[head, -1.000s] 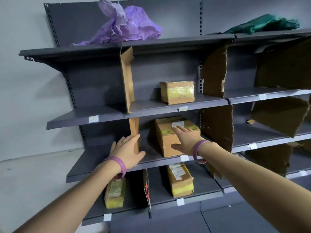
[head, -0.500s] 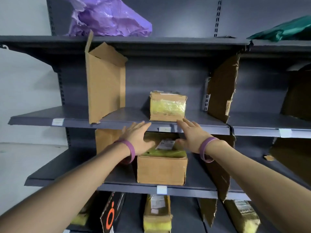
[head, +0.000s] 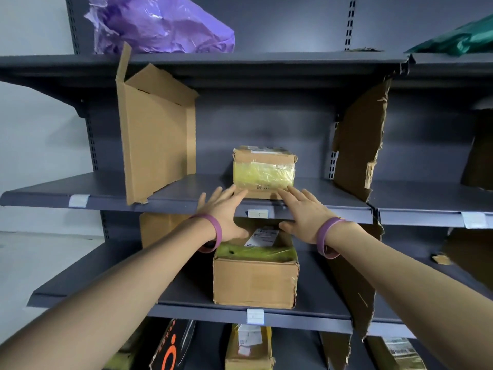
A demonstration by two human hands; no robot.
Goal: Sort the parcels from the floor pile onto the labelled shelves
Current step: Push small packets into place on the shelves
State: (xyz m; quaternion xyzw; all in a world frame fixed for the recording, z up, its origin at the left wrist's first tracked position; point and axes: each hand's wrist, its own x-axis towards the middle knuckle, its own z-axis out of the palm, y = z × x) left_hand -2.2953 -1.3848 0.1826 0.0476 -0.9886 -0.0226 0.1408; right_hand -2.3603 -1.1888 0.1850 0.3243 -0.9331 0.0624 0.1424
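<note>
Both hands are held flat and empty: the left hand (head: 222, 209) and right hand (head: 305, 213) are spread just before a small taped parcel (head: 264, 169), seemingly to square it.

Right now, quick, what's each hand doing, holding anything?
Left hand: open, fingers spread, holding nothing, reaching toward the small taped box.
Right hand: open, holding nothing, fingertips near that box's front.
</note>
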